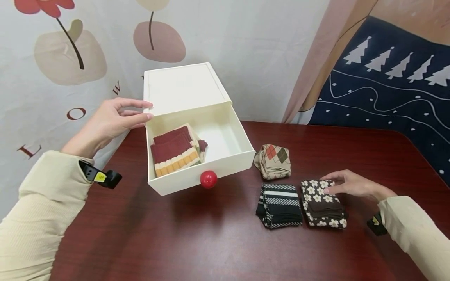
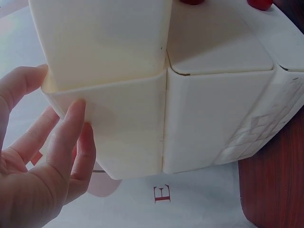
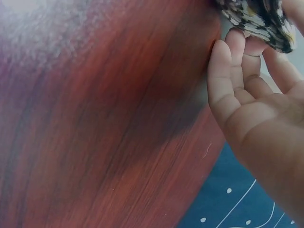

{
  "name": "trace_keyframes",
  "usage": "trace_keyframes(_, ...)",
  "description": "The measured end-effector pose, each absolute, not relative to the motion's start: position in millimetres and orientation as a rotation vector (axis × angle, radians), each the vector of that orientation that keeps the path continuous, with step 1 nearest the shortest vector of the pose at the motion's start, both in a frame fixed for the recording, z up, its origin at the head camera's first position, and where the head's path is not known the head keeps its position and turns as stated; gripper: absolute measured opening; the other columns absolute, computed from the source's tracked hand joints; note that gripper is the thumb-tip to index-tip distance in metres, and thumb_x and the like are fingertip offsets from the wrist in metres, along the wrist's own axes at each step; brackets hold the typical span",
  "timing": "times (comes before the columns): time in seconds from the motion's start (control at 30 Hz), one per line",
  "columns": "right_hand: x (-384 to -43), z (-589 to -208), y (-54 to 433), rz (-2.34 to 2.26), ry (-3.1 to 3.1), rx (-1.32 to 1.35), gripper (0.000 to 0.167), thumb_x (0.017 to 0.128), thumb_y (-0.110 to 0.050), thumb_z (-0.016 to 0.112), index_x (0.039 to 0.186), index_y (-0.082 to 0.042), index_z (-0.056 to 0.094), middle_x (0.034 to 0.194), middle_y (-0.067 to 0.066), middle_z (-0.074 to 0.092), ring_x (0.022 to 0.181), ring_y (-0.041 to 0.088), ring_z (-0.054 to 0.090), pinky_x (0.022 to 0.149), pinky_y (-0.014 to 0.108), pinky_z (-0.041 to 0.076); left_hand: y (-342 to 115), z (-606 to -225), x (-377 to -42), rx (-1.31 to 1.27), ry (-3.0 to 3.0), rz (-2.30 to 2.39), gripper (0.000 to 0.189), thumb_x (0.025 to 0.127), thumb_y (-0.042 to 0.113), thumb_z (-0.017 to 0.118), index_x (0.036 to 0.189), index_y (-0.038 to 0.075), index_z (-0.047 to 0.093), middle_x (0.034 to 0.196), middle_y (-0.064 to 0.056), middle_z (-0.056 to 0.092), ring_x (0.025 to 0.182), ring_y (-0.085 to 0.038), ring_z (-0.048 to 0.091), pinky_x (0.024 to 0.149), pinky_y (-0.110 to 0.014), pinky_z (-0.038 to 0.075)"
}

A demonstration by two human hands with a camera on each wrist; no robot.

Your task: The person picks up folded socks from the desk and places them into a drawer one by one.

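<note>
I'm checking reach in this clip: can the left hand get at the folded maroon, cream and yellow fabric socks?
Probably yes: the open white plastic drawer leaves the socks uncovered, and the left hand touches its casing nearby.

Homelike corner, printed hangings (image 1: pixel 253 47), wood-grain table (image 1: pixel 218 238)

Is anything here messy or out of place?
Slightly: in the open drawer, a maroon piece pokes out beyond the right side of the folded maroon socks, breaking their otherwise neat shape. Nothing looks spilled or damaged.
</note>
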State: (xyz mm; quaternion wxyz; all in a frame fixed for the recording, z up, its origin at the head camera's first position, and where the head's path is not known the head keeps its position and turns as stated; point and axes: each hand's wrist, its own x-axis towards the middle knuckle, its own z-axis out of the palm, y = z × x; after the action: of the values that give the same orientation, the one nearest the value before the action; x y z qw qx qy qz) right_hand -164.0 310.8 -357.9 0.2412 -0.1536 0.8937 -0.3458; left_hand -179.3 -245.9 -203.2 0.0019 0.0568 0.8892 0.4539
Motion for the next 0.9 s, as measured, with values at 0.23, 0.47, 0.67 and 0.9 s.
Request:
trace_keyframes(0.23,-157,-356,309,-0.987,2.426,-0.355,0.048,0.082,-0.024,0.064,0.114,0.01,0.052,0.107,0.016,0.057,0.095,0.022,0.053,0.081,0.042,0.046,-245,-205,-181,0.183,2.779,1.454,0.044,0.079,0.027,0.068,0.116,0.008,0.057,0.11,-0.003,0.054,0.081,-0.003,0.06,0.072,-0.012,0.048)
trace_keyframes(0.47,-151,-353,307,-0.999,2.482,-0.325,0.042,0.082,-0.026,0.063,0.11,0.005,0.055,0.1,0.01,0.057,0.09,0.019,0.052,0.077,0.035,0.046,-246,-205,-181,0.177,2.787,1.45,0.043,0.079,0.027,0.068,0.116,0.008,0.057,0.109,-0.005,0.055,0.08,-0.003,0.061,0.071,-0.011,0.047)
trace_keyframes(0.67,-147,-354,308,-1.137,2.4,-0.369,0.034,0.086,-0.02,0.059,0.109,0.003,0.052,0.097,0.011,0.054,0.083,0.013,0.055,0.073,0.032,0.049,-246,-206,-181,0.209,2.756,1.517,0.038,0.079,0.023,0.068,0.113,0.009,0.059,0.101,0.003,0.058,0.079,-0.004,0.061,0.071,-0.013,0.049)
trace_keyframes(0.9,-143,-355,310,-1.284,2.291,-0.358,0.032,0.088,-0.014,0.056,0.111,0.004,0.045,0.113,0.021,0.039,0.088,0.014,0.053,0.074,0.043,0.05,-246,-206,-181,0.229,2.736,1.549,0.036,0.08,0.021,0.068,0.112,0.009,0.059,0.099,0.006,0.059,0.081,-0.004,0.061,0.072,-0.014,0.049)
